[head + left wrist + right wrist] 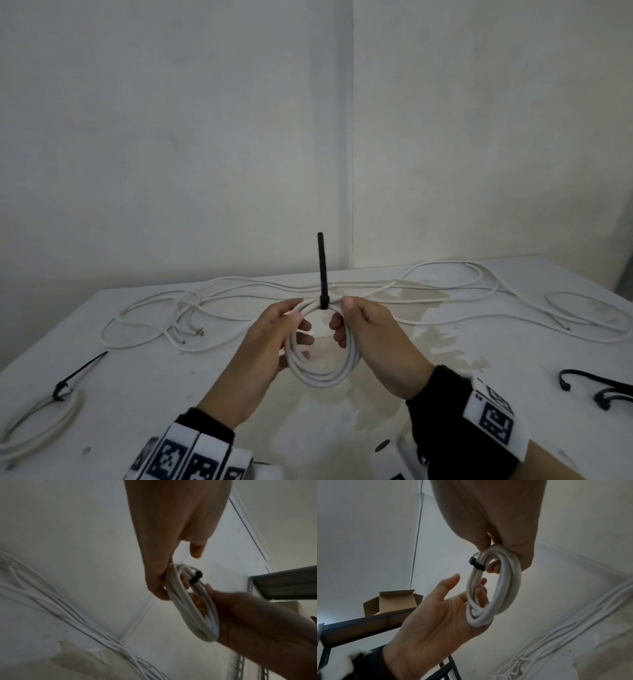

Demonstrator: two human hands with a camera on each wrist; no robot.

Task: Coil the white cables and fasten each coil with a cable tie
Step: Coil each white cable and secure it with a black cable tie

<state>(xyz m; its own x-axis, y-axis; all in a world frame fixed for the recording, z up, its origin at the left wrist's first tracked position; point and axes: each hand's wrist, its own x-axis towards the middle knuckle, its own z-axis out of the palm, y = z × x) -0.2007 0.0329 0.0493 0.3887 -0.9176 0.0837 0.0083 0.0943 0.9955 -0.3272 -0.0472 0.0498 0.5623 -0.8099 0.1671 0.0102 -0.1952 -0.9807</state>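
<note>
Above the middle of the table, both hands hold up a coil of white cable (pixel 322 371). A black cable tie (pixel 323 301) is looped round the coil's top, its tail standing straight up. My left hand (pixel 294 320) grips the coil's left side, with fingers curled through the ring. My right hand (pixel 342 322) pinches the top right just beside the tie. In the right wrist view the right hand (pixel 496 547) holds the coil (pixel 505 588) from above, next to the tie (pixel 476 565), while the left hand (pixel 453 595) cups it from below. The left wrist view shows the coil (pixel 193 608) edge-on between the two hands.
Loose white cables (pixel 239 291) sprawl across the far half of the white table (pixel 171 394). A tied coil (pixel 41 421) lies at the near left. Spare black ties (pixel 599 387) lie at the right edge. A cardboard box (pixel 393 601) sits on a metal shelf.
</note>
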